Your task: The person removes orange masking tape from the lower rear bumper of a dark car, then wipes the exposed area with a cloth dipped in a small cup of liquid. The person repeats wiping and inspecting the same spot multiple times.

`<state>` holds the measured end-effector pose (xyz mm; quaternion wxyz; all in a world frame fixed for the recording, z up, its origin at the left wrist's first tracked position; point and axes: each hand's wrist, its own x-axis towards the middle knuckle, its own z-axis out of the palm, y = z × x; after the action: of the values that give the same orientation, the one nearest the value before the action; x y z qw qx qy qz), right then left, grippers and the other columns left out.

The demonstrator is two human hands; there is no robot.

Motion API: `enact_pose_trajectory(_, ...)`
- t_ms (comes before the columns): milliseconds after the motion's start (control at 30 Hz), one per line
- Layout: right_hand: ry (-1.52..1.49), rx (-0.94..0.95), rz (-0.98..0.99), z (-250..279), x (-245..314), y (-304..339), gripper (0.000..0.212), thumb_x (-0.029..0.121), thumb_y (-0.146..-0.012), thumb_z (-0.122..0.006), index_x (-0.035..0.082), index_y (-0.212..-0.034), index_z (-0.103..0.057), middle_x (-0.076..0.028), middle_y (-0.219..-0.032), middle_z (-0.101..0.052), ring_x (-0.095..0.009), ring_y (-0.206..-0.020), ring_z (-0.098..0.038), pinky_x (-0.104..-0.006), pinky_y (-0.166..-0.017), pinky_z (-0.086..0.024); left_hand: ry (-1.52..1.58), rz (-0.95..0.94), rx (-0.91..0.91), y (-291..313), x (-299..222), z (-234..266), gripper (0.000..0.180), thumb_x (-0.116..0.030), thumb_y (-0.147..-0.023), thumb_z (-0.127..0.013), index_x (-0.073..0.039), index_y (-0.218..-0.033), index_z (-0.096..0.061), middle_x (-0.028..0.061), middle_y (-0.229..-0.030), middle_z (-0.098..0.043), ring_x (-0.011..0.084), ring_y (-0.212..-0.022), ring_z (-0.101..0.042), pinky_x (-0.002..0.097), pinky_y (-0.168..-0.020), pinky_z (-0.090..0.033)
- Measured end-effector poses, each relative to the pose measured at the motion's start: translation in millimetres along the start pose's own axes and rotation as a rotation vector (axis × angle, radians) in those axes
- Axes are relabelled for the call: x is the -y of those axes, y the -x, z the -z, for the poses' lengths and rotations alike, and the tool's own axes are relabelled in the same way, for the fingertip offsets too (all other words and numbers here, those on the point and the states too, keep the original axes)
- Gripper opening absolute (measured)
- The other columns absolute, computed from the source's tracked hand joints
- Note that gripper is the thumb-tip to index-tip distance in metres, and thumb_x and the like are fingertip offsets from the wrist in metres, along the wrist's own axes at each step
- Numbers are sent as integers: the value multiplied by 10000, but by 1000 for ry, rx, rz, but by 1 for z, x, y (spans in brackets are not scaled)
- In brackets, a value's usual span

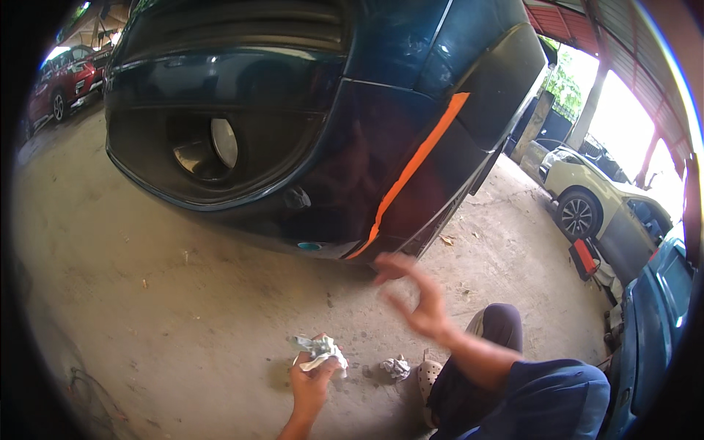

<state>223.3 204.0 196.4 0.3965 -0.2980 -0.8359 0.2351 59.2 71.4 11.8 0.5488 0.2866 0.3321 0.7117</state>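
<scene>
Dk-blue car bumper (345,161) is seen above the concrete floor (147,271), w/ an orange strip (418,165) running down its corner. R hand (427,304) is held nr the strip's lower end, fingers spread apart; it's blurred, so contact w/ the bumper can't be told. By L hand (306,378), over the floor, a crumpled whitish wad (323,356) is gripped in curled fingers. To that hand's R, a smaller grey wad (396,368) is seen on the floor.

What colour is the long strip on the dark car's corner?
The strip is orange; it shows best in the head view.
</scene>
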Motion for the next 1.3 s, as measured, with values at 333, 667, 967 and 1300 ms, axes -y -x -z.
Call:
enact_pose_trajectory(333, 438, -562, 327, 123, 72, -159, 214, 140, -1021, -631, 30, -1173, -735, -90, -956, -639, -194, -911, -634, -340, -826, -495, -201, 153, 152, 12, 14, -34, 443, -67, -977, -745, 0, -1398, -624, 38, -1136, -727, 101, -970, -688, 254, -851, -568)
enact_pose_trajectory(667, 478, -593, 305, 120, 71, -157, 226, 161, -1041, -599, 34, -1134, -761, -103, -923, -611, -260, -916, -614, -392, -879, -485, -248, 190, 120, 18, 15, -35, 422, -64, -975, -739, -2, -1380, -637, 49, -1114, -743, 107, -960, -705, 253, -846, -561)
enact_pose_trajectory(967, 557, -608, 319, 118, 71, -155, 234, 153, -1048, -578, 59, -1113, -782, -101, -940, -617, -288, -979, -609, -412, -907, -474, -255, 175, 101, 16, 17, -35, 410, -91, -974, -750, 12, -1359, -651, 54, -1104, -748, 108, -958, -707, 254, -846, -561)
enact_pose_trajectory(1300, 573, -577, 325, 123, 69, -151, 208, 149, -1033, -600, 65, -1096, -779, -111, -1020, -649, -307, -1027, -614, -416, -940, -481, -268, 193, 63, 19, 22, -33, 372, -110, -965, -765, -4, -1311, -681, 41, -1056, -752, 103, -908, -701, 252, -813, -555)
